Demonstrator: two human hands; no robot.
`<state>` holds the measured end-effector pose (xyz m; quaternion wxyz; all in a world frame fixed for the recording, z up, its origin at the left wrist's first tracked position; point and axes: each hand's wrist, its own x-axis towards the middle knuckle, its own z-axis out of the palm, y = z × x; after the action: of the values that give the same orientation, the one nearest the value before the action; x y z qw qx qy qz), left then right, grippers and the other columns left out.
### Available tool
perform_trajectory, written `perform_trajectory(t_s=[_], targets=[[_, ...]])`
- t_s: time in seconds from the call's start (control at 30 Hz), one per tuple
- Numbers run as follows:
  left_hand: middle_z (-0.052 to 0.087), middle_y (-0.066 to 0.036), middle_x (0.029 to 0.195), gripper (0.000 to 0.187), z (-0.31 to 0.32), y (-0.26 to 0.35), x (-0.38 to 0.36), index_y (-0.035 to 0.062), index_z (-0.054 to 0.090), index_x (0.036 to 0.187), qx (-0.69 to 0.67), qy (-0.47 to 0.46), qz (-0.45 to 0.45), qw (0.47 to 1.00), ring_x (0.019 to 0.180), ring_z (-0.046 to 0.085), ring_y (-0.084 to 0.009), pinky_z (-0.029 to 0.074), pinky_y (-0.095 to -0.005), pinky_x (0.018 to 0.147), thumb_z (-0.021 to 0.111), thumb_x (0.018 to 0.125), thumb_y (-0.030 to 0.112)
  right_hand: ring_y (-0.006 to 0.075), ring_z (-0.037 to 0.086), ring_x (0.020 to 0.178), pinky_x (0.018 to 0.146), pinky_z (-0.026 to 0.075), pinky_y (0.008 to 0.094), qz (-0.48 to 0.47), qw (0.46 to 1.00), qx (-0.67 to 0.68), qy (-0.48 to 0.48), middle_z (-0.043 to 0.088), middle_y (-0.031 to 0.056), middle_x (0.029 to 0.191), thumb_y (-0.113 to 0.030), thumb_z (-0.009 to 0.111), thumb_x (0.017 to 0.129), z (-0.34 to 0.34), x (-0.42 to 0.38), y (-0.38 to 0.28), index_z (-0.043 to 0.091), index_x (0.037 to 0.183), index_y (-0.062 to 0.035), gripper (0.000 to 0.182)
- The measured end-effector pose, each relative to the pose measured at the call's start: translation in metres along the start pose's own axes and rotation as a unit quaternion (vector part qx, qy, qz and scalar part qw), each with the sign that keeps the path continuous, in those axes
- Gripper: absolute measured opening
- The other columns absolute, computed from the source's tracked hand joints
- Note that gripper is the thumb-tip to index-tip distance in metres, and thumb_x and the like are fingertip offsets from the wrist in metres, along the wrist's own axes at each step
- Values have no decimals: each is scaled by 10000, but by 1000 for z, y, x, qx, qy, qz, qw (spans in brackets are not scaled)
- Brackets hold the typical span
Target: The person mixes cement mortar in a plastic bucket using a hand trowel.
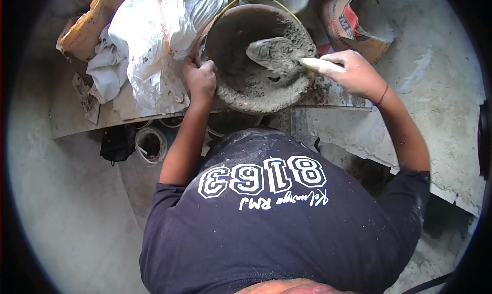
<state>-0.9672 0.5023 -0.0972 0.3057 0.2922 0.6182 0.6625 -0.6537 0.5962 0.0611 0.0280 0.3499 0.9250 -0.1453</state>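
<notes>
A round bucket [266,108] crusted with grey cement holds wet mortar [251,86] and tilts toward me. My left hand [200,79] is closed around the left side of its rim. In my right hand [353,72] is the pale handle of a trowel [269,52], gripped at the bucket's right edge. The trowel's blade lies inside the bucket and is coated with mortar, so its outline is partly hidden.
White plastic sacking [148,35] is heaped left of the bucket, beside a torn brown paper bag [92,20]. An opened cement bag [353,25] stands at the right. Below the ledge [72,125] sit a small pail [151,144] and a black bag [117,144].
</notes>
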Motion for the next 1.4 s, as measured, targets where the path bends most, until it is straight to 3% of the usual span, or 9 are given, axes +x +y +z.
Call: perform_trajectory(t_s=[0.1,0.23,0.57,0.63,0.73,0.9,1.03,1.17,1.4], targets=[[641,-110,963,470,-3,-12,4,-99,546,1177,50,16,-5,999,784,610,-165,501,-295,708,551,718,0,22,499,551,438,373,167,236,849,467,-73,614,9,778,-291,529,991,-2,-23,0,606,1226,-3,380],[632,-96,923,471,-1,-9,3,-98,549,1170,51,25,62,996,738,592,-139,491,-284,664,554,710,0,28,437,479,386,346,141,209,637,742,-21,601,69,829,-220,450,1024,29,-56,-1,489,1309,36,384],[612,-56,858,354,0,-7,-1,-69,553,1067,-3,21,41,999,639,543,-108,444,-246,569,561,715,-30,72,525,524,438,418,185,125,553,822,62,630,121,878,-235,535,983,71,-73,-31,473,1291,79,444],[592,-85,938,398,1,-6,-3,-67,526,1111,36,43,80,995,749,547,-140,441,-277,678,578,720,-18,73,552,563,444,410,191,115,562,817,62,655,101,891,-204,585,954,69,-71,-38,493,1300,68,450],[495,-184,1200,619,7,19,-15,-43,421,1284,180,92,122,972,1124,495,-270,344,-395,1032,652,717,42,49,541,613,473,395,189,178,685,696,119,664,46,874,-155,654,911,63,-65,-47,543,1303,43,452],[520,-191,1239,687,10,68,-31,10,477,1322,336,84,348,871,1163,500,-332,350,-438,1051,705,680,105,38,497,627,567,408,187,185,737,635,143,650,15,856,-80,685,884,68,-59,-44,578,1261,64,417],[562,-132,1276,625,37,104,-18,57,577,1286,339,-84,438,828,1191,504,-319,383,-441,1025,733,700,208,36,515,660,598,427,194,189,774,587,140,663,20,898,-86,702,864,68,-55,-43,615,1221,53,393],[586,-124,1250,597,52,98,1,60,613,1246,434,-162,431,774,1171,537,-312,421,-442,1011,785,731,310,76,589,794,737,484,234,160,815,536,151,693,56,969,-98,724,839,64,-51,-44,628,1181,71,393],[619,-120,1194,541,69,91,6,63,663,1161,383,-155,376,829,1110,587,-313,474,-406,955,815,707,315,91,617,857,802,492,268,131,864,450,186,720,115,960,-104,719,829,57,-51,-50,639,1165,42,375]])
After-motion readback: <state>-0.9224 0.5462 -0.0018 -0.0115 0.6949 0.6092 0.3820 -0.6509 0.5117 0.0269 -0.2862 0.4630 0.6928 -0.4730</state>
